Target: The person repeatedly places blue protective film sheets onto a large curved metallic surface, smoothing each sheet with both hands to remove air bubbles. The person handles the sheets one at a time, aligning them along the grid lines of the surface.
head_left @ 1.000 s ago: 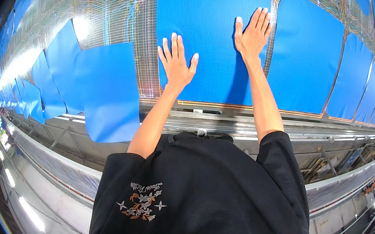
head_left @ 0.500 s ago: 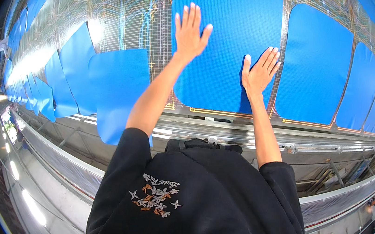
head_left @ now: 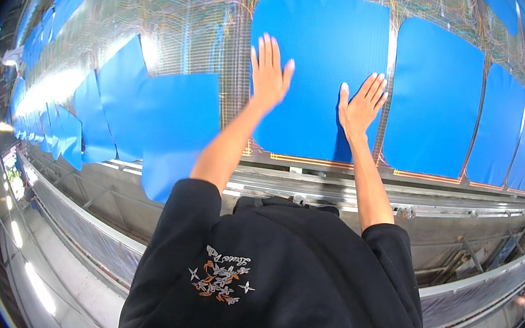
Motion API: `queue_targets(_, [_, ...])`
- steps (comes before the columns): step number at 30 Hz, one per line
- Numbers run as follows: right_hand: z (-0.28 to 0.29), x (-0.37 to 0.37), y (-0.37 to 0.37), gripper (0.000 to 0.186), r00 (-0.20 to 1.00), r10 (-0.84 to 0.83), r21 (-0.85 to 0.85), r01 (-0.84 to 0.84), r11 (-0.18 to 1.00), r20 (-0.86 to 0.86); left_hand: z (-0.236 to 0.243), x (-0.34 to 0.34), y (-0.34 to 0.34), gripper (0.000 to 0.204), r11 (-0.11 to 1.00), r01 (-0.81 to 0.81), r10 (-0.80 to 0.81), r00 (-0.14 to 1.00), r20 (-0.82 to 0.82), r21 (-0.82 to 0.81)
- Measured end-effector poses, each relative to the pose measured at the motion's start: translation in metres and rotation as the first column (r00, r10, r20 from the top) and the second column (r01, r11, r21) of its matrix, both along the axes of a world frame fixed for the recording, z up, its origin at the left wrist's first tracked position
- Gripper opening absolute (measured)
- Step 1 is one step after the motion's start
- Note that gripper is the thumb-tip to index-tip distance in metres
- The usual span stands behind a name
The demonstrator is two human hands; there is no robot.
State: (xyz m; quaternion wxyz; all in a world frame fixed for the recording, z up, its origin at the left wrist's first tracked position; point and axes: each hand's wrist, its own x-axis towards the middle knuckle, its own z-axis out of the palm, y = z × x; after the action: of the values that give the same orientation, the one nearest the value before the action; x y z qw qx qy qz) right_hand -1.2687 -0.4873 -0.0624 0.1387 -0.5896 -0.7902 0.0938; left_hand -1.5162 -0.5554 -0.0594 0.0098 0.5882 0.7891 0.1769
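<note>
A blue textured sheet [head_left: 323,47] with rounded corners lies flat on the table directly ahead of me. My left hand [head_left: 270,76] is over its left side, open, fingers stretched away from me and thumb apart. Near the sheet's right edge, my right hand [head_left: 361,104] rests open and flat, its fingertips reaching toward that edge. Neither hand grips anything. Just to the right, a similar blue sheet [head_left: 434,100] lies in line with the first, past a narrow dark gap.
Several more blue sheets run off rightward. On the left, overlapping blue sheets [head_left: 181,108] lie loosely, one drooping over the table edge. The table top [head_left: 189,43] is covered in fine coloured lines. A metal rail [head_left: 260,180] runs along its near edge, close to my body.
My left hand has slid a little toward me over the blue sheet. My right hand stays almost in place. The whole view has shifted slightly.
</note>
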Motion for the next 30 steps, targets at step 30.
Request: queue_targets(30, [0.078, -0.248, -0.411, 0.035, 0.776, -0.443, -0.862, -0.247, 0.443, -0.45, 0.064, -0.277, -0.506, 0.03, 0.737, -0.67, 0.583, 0.695, 0.42, 0.087])
